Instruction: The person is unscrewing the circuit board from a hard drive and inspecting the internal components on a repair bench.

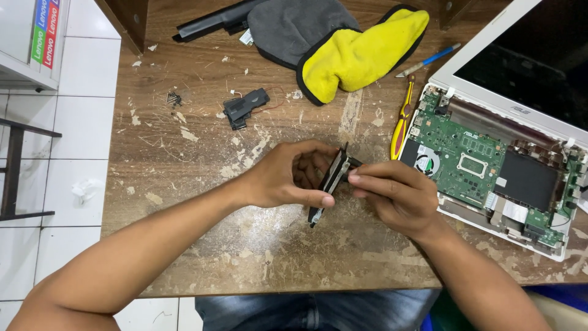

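Scuffed wooden worktop (184,202), and at its centre both hands clamp one slim black part (331,181): left hand (288,178) closed round its edge, right hand (395,196) pinching its top; opened laptop (490,165) just right.

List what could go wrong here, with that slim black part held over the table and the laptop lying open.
1. Both hands, left hand and right hand, pinch the slim black metal-edged part in mid-air; it might slip and hit the worn wooden table.
2. The opened white laptop's bare green circuit board lies near the right hand; an elbow or the yellow-handled screwdriver beside it could scrape it.
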